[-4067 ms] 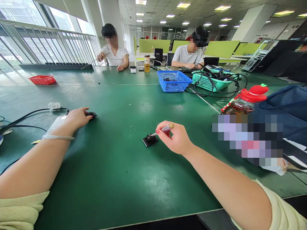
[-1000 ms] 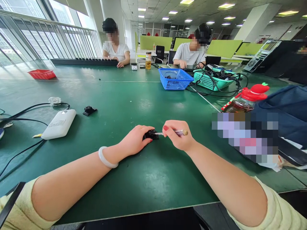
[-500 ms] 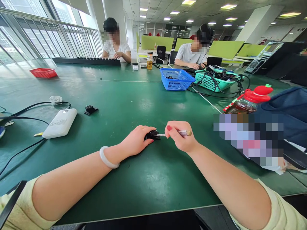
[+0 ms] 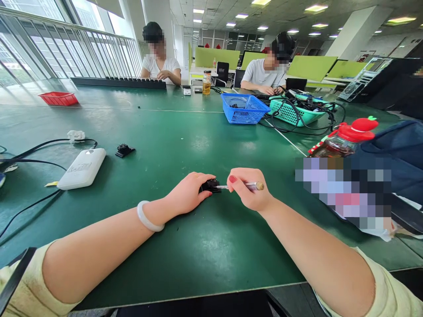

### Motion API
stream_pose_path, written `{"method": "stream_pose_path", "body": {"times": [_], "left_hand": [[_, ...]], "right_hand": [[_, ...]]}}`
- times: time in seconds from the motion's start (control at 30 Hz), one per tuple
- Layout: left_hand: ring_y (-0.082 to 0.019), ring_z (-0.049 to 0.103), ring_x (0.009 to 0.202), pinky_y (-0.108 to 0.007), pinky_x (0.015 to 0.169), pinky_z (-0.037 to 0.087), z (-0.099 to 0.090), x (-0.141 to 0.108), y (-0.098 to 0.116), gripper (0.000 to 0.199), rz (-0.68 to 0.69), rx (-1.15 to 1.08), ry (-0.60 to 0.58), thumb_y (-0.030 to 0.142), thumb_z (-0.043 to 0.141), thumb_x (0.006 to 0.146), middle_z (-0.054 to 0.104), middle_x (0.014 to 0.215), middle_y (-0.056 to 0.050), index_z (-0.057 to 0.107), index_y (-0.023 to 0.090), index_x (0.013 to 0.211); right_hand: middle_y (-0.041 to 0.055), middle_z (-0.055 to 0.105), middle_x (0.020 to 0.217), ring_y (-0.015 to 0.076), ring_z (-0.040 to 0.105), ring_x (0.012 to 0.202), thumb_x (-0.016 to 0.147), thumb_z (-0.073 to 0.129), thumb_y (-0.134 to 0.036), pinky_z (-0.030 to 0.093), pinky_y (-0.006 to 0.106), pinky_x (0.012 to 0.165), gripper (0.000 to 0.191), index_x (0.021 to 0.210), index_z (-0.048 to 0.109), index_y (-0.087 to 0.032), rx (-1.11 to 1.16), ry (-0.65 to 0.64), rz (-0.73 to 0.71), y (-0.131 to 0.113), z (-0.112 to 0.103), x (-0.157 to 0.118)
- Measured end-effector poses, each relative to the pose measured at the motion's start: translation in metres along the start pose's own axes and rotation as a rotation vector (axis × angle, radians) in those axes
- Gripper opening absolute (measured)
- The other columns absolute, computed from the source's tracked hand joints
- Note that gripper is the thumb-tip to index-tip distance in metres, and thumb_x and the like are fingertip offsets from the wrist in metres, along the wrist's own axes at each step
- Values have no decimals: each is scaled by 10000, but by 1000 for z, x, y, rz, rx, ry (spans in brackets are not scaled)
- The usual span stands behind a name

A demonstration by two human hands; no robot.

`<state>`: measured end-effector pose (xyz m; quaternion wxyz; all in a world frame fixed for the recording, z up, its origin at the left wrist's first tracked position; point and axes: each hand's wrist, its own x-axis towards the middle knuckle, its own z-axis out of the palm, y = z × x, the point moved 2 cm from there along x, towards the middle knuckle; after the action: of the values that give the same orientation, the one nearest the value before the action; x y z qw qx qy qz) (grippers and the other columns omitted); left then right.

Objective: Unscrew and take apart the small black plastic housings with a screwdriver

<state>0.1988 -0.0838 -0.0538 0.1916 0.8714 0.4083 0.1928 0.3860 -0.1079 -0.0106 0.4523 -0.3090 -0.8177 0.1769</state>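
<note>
My left hand [image 4: 189, 192], with a white bangle at the wrist, is closed around a small black plastic part [image 4: 211, 185] on the green table. Its fingers and thumb grip the part from the left, hiding much of it. In my right hand [image 4: 247, 189] is a slim screwdriver [image 4: 255, 186] with a clear handle and a thin metal shaft. The shaft points left, and its tip meets the right side of the black part. Farther off to the left, another small black part [image 4: 124, 150] lies by itself on the table.
At left are a white power bank [image 4: 82, 169] and black cables [image 4: 39, 144]. A red tray [image 4: 58, 99], a blue basket [image 4: 245, 110] and a green basket [image 4: 294, 112] with cables stand farther back. A red-lidded bottle [image 4: 340, 138] is at right. Two people sit opposite.
Almost nothing differs. My left hand still grips the black part and the screwdriver tip stays against it; the view has shifted very slightly.
</note>
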Motion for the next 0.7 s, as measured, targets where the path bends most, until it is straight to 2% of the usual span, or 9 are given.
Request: {"method": "stream_pose_path", "body": {"times": [0.13, 0.27, 0.37, 0.43, 0.5, 0.57, 0.7], "left_hand": [[-265, 578, 1169, -438, 1037, 463, 1, 0, -1, 404, -13, 0, 0, 243, 609, 903, 666, 1265, -72, 580, 207, 1304], [-270, 582, 1172, -447, 1038, 464, 1, 0, 0, 418, -20, 12, 2, 224, 599, 897, 660, 1280, -83, 573, 197, 1313], [-263, 595, 1157, -440, 1021, 476, 0, 0, 1, 435, -6, 11, 13, 192, 580, 888, 665, 1268, -80, 562, 198, 1323], [-257, 602, 1143, -433, 1014, 480, 0, 0, 1, 438, 2, 7, 20, 181, 579, 881, 669, 1259, -78, 561, 198, 1318], [-262, 602, 1143, -438, 1016, 477, 0, 0, 1, 424, 1, 3, 20, 190, 590, 878, 669, 1259, -79, 569, 206, 1301], [-268, 602, 1140, -445, 1013, 480, 0, 0, 1, 403, -7, 0, 12, 215, 598, 882, 671, 1247, -77, 575, 221, 1284], [-267, 613, 1108, -434, 987, 496, 0, 0, 0, 405, -22, 2, 10, 254, 616, 884, 671, 1215, -72, 573, 235, 1286]], "right_hand": [[-15, 432, 491, 97, 381, 465, 1004, 366, -393, 308, 265, 481, 516, 526, 409, -204, -66, -29, -67, 0, 1, 0], [-36, 402, 497, 102, 336, 468, 947, 463, -314, 281, 269, 482, 394, 567, 426, -213, -195, -131, -274, -5, 13, -3], [-39, 401, 507, 112, 364, 483, 910, 554, -379, 265, 276, 489, 402, 563, 435, -216, -305, -191, -440, -9, 27, -5], [-35, 411, 509, 114, 389, 491, 905, 575, -399, 267, 277, 494, 416, 555, 446, -214, -317, -202, -494, -10, 30, -6], [-34, 431, 511, 111, 401, 488, 917, 564, -380, 280, 275, 497, 404, 561, 472, -213, -265, -181, -437, -8, 27, -5], [-30, 467, 518, 103, 405, 478, 943, 523, -352, 305, 269, 500, 391, 579, 511, -210, -156, -126, -261, -1, 17, -2], [-21, 464, 473, 100, 398, 445, 971, 476, -478, 307, 275, 481, 528, 526, 537, -199, 77, 135, 114, 19, -5, 2]]}}
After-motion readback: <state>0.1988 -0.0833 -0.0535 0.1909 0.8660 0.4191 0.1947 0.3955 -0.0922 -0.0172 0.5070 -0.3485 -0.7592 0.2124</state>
